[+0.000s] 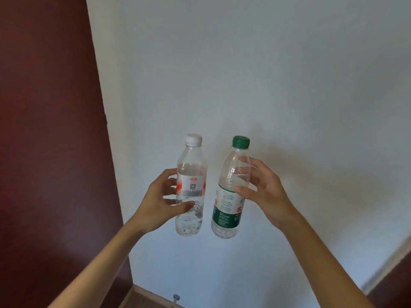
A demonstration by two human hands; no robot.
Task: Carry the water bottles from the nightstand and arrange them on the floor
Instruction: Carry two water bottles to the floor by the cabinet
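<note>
Clear plastic: two water bottles, both held up in the air in front of a white wall (266, 74), neither on nightstand nor floor.
White-cap bottle (190, 185): in left hand (159, 201), upright, red/white label w/ QR code facing camera. Roughly half full or more, hard to tell exactly.
Green-cap bottle (230, 190): in right hand (264, 192), tilted a bit, cap leaning right. Green/white label on lower half, water level unclear.
Left fingers (171, 182): curled round the label band from the left, thumb crossing the front lower down. Closed on the bottle, not squeezing hard as far as I can see.
Right fingers (243, 162): wrapped behind the shoulder above the label, thumb across the front at label top. Also closed on the bottle.
Why held so: one bottle per hand, caps up, probably so both go in a single trip and can be stood base-down w/o regripping.
Spacing: bottles side by side, near but apart, no contact.
Surroundings: dark red panel (49, 130) at left, strip of brown floor (142, 298) at bottom edge w/ a small metal stud (176, 297), maybe a doorstop.
Nightstand: not in view.
Stage: mid-carry, I'd say. Placing not yet begun.
Next: lower both to floor, set bases flat, keep a gap so they don't knock.
Risk: thin walls flex, grip may slip if loose.
</note>
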